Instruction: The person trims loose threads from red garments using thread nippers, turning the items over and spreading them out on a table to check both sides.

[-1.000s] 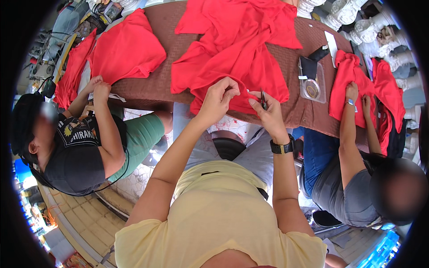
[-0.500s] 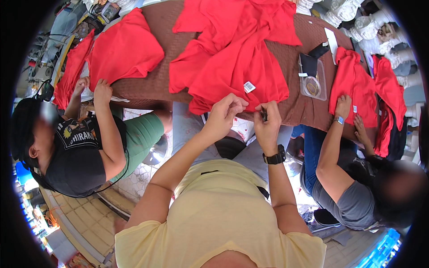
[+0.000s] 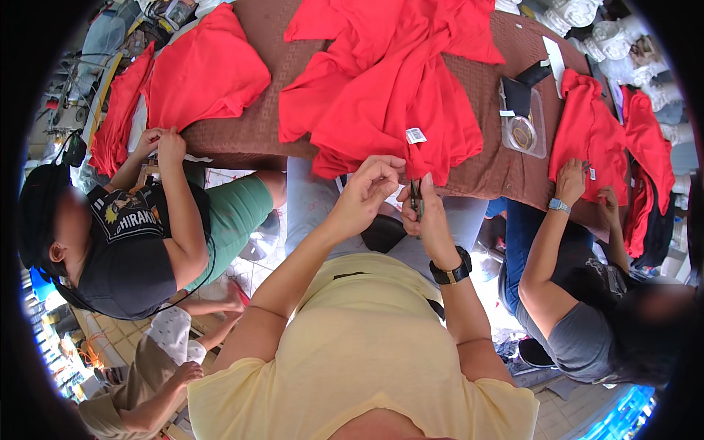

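Note:
A red garment (image 3: 396,95) lies bunched on the table in front of me, its near edge hanging by my hands. A small white tag (image 3: 416,136) shows on that edge. My left hand (image 3: 365,196) is closed, thumb and fingers pinching at the garment's near edge; any thread there is too small to see. In my right hand (image 3: 434,224) is a pair of small thread snips (image 3: 416,196), blades pointing up toward the fabric just right of my left fingertips. Whether the blades touch the cloth, I cannot tell.
A brown quilted cloth (image 3: 293,77) covers the table. On it, to the right, sits a clear plastic box (image 3: 541,121) with dark items. Co-workers on both sides handle red garments (image 3: 209,70). Another person's arm (image 3: 158,403) shows behind at lower left.
My right hand has turned and dropped slightly away from the fabric, bringing the snips into plain view. My left hand stays almost in place. Another person has appeared at lower left.

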Tool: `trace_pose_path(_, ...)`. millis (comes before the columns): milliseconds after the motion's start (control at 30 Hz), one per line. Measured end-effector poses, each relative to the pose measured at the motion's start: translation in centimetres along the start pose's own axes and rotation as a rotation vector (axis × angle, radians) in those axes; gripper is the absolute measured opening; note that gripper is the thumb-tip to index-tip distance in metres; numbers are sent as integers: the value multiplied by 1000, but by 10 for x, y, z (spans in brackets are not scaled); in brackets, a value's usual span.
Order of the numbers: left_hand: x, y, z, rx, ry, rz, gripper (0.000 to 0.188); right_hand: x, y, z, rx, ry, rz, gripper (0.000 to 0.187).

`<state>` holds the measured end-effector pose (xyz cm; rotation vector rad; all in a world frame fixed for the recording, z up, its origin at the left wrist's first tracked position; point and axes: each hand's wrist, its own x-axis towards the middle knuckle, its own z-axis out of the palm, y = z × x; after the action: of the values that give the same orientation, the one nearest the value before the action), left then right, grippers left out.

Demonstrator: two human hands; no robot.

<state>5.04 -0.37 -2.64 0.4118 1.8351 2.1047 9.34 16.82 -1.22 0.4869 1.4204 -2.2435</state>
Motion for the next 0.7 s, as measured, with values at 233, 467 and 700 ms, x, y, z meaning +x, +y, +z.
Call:
trace_pose_path(233,-1,9,0,-44,-32,-42,4,15,4,0,163,-2,11,46)
trace_pose_path(467,-5,1,-4,26,-19,43,6,30,10,-5,257,-48,58,44)
trace_pose_path(700,-24,-4,-28,660,-338,-58,22,1,1,-1,-326,62,-285,37)
